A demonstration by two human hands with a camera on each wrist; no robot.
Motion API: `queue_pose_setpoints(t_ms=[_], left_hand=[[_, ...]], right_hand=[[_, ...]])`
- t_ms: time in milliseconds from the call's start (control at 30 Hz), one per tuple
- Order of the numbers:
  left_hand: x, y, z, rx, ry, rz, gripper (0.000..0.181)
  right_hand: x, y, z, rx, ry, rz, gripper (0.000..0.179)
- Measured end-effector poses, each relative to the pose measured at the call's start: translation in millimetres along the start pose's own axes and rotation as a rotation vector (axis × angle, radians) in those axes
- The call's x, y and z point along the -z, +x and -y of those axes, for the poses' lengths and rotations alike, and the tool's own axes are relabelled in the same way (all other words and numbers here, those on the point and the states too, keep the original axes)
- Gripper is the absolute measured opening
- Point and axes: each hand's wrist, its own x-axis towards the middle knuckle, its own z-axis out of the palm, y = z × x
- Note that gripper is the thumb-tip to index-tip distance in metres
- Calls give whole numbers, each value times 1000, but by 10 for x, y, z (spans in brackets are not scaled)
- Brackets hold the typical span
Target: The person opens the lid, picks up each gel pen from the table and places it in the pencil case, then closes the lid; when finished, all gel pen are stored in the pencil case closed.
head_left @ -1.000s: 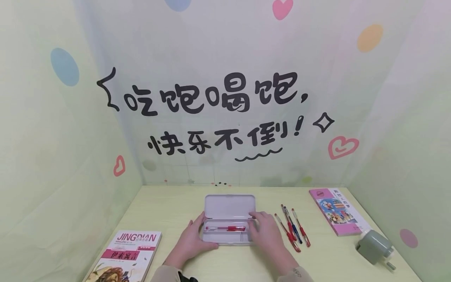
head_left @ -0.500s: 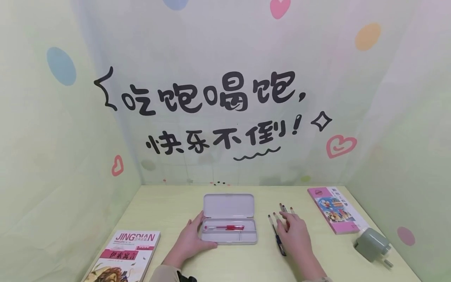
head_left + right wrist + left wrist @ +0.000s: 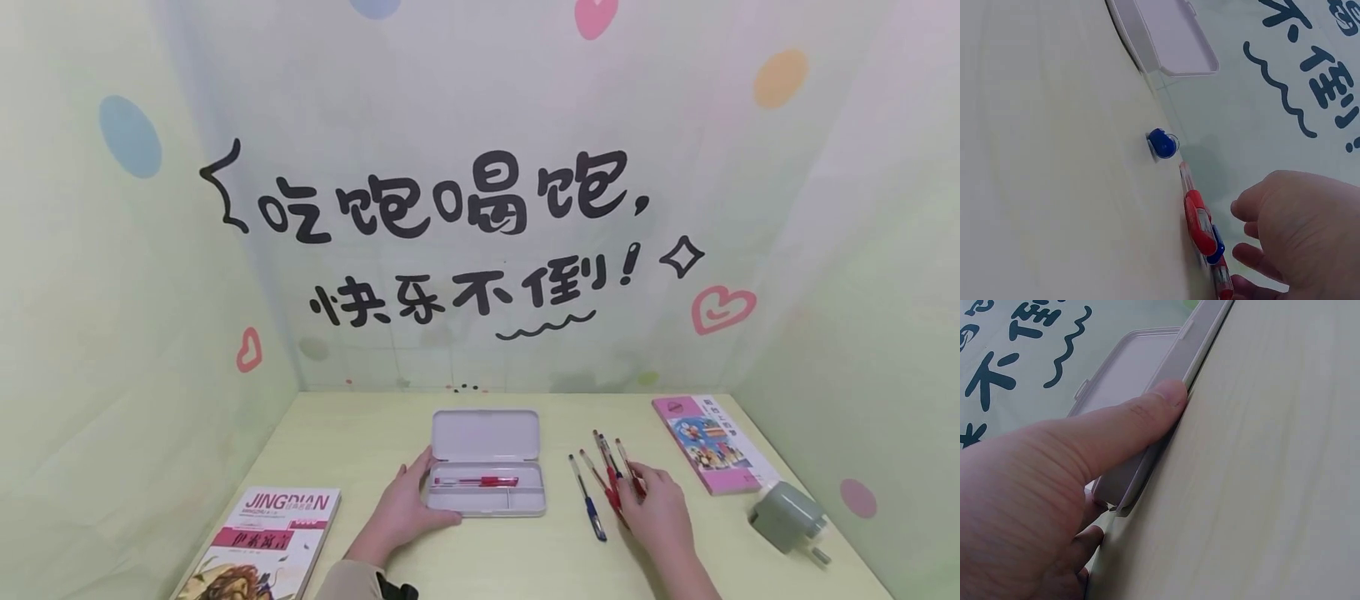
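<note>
- Illumination: even, diffuse, moderately bright.
- Shadows: soft, on desk [image 3: 1260,475] along pencil case [image 3: 1124,480].
- Wrist views: dimmer, slightly soft.
- Head view: wide-angle edge stretch.

Smooth, satin-finish pencil case [image 3: 480,500] gripped by the left hand [image 3: 411,502], glossy clear-plastic pens [image 3: 612,496] at the right hand [image 3: 662,510], matt wood-grain tabletop [image 3: 510,558] beneath both, lightly creased cloth-like backdrop [image 3: 420,100] beyond the hands.
</note>
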Motion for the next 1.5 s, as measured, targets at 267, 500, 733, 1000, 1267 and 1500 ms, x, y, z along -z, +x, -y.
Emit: queue_pose_setpoints(t_ms=[267,500,733,1000,1267,1500], left_hand=[[-2,0,0,-10,7,3,139],[-6,3,3,3,3,5,139],[-10,7,12,-7,5,0,138],[-17,7,18,-11,1,-4,139],[-1,0,-2,-8,1,-4,138],[-12,5,12,-5,-5,-4,139]], right_hand=[[21,-6,-76,-62,-99,66,58],[37,-5,-70,-97,-120,71,53],[45,12,-98,-130,-127,59,43],[74,26,-95,-139,-106,69,38],[80,19,-75,-161,-90,67,34],[64,17,-115,-156,-82,41,34]])
